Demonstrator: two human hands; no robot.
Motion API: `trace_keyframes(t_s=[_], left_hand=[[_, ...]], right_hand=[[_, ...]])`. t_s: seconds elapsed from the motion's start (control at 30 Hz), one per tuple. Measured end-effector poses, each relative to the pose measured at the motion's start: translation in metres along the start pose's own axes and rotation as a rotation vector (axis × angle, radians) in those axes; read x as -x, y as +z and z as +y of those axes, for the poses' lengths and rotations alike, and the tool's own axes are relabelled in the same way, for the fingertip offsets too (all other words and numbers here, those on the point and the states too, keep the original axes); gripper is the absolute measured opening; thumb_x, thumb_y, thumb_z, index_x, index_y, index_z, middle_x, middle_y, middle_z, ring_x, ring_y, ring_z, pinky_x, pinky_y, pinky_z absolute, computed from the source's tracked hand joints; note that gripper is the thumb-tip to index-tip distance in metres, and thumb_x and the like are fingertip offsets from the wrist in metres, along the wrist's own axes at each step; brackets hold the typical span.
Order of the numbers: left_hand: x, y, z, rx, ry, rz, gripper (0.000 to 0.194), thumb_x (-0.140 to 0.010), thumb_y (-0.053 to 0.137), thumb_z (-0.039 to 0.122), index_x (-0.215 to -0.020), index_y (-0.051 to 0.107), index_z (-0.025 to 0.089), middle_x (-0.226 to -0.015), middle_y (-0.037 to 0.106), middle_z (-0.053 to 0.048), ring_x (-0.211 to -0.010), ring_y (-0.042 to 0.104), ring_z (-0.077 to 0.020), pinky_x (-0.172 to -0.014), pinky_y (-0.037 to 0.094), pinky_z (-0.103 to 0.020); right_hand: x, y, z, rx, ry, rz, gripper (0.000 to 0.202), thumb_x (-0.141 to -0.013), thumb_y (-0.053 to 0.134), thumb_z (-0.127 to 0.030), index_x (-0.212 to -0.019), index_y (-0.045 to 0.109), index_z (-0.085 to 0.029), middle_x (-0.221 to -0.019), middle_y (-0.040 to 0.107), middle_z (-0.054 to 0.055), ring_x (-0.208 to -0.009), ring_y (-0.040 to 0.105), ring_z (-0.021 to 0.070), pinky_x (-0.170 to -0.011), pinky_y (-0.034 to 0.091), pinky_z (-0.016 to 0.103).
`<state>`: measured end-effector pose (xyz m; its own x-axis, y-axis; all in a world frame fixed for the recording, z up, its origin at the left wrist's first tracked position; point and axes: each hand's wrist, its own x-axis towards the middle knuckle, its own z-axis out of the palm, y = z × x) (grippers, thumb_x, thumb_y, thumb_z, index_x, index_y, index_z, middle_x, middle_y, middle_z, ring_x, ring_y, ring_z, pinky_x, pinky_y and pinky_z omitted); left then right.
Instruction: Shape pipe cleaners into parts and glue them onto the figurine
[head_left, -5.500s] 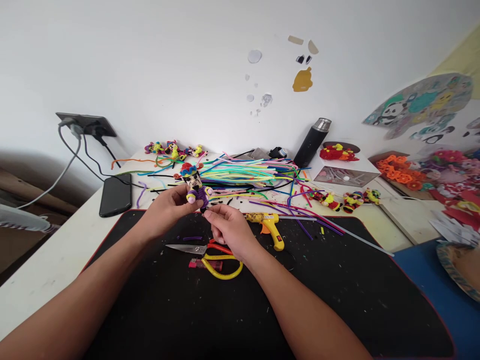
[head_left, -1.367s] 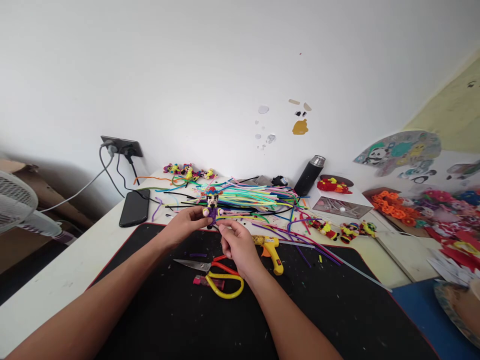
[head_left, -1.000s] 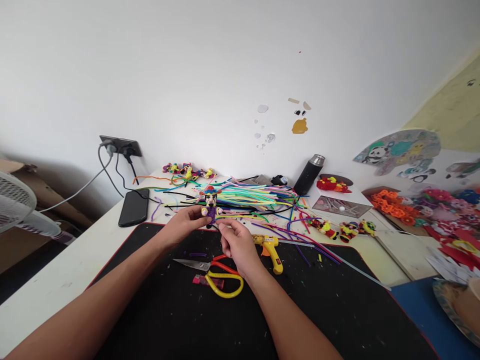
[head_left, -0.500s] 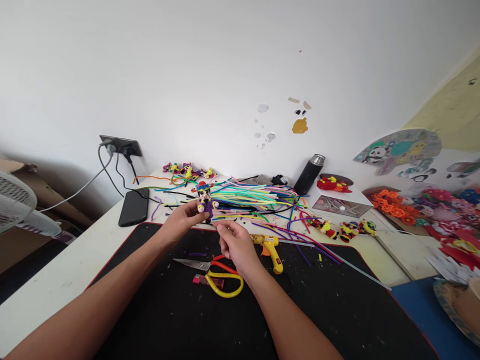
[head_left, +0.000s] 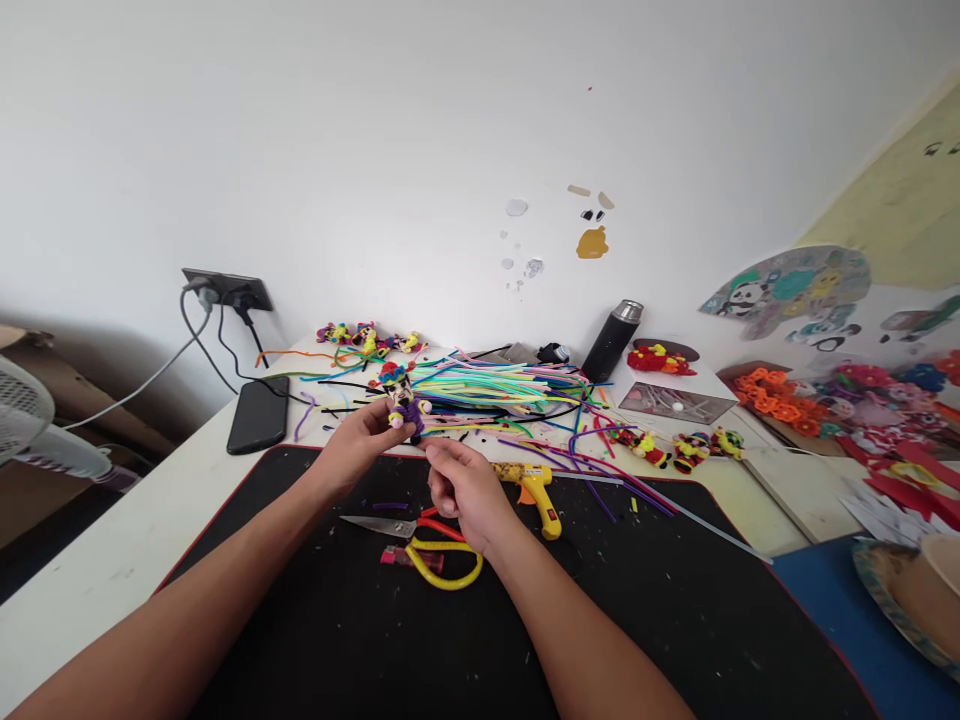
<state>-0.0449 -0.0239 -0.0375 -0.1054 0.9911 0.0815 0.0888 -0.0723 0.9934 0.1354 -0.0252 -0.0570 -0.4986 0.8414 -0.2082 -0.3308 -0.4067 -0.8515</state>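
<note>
A small pipe-cleaner figurine (head_left: 407,408) in purple, with a red and blue hat and a black beard, is upright in my left hand (head_left: 364,437), fingers closed on its side. Just right of it, my right hand (head_left: 466,488) is closed in a pinch; what it holds, if anything, is too small to make out. Below the hands, on the black mat (head_left: 390,650), lie scissors (head_left: 446,583) with yellow and red handles and a pinkish-red lighter (head_left: 420,560). Beside my right hand rests a yellow glue gun (head_left: 540,492) with a clear glue stick behind it.
Behind the hands lies a heap of coloured pipe cleaners (head_left: 495,385). A phone (head_left: 258,415) is at left, below a wall socket (head_left: 229,289). A black flask (head_left: 613,342) leans by a white box (head_left: 675,398). More figurines (head_left: 690,450) lie at right and back left.
The view has shifted slightly, so most things sit a little further left. The figurine is tilted a bit more in my left hand. My right hand keeps its pinch.
</note>
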Motion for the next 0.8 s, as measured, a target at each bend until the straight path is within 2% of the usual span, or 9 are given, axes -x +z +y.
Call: trace_keyframes(t_s=[0.57, 0.8], left_hand=[[0.0, 0.001, -0.004, -0.001, 0.011, -0.036, 0.04, -0.069, 0.086, 0.051, -0.078, 0.061, 0.021, -0.082, 0.068, -0.001, -0.082, 0.061, -0.0223, -0.082, 0.05, -0.034], [-0.001, -0.001, -0.011, 0.033, 0.005, -0.059, 0.036, -0.072, 0.086, 0.048, -0.083, 0.065, 0.021, -0.084, 0.068, -0.001, -0.084, 0.061, -0.0219, -0.083, 0.048, -0.034]], right_hand=[[-0.002, -0.001, 0.0, -0.056, 0.027, -0.008, 0.045, -0.072, 0.081, -0.045, -0.104, 0.069, -0.016, -0.049, 0.053, -0.008, -0.035, 0.032, 0.0051, -0.038, 0.011, 0.021], [-0.001, -0.001, -0.001, -0.058, 0.035, -0.008, 0.048, -0.07, 0.083, -0.047, -0.102, 0.068, -0.016, -0.049, 0.052, -0.008, -0.035, 0.031, 0.0049, -0.039, 0.01, 0.022]])
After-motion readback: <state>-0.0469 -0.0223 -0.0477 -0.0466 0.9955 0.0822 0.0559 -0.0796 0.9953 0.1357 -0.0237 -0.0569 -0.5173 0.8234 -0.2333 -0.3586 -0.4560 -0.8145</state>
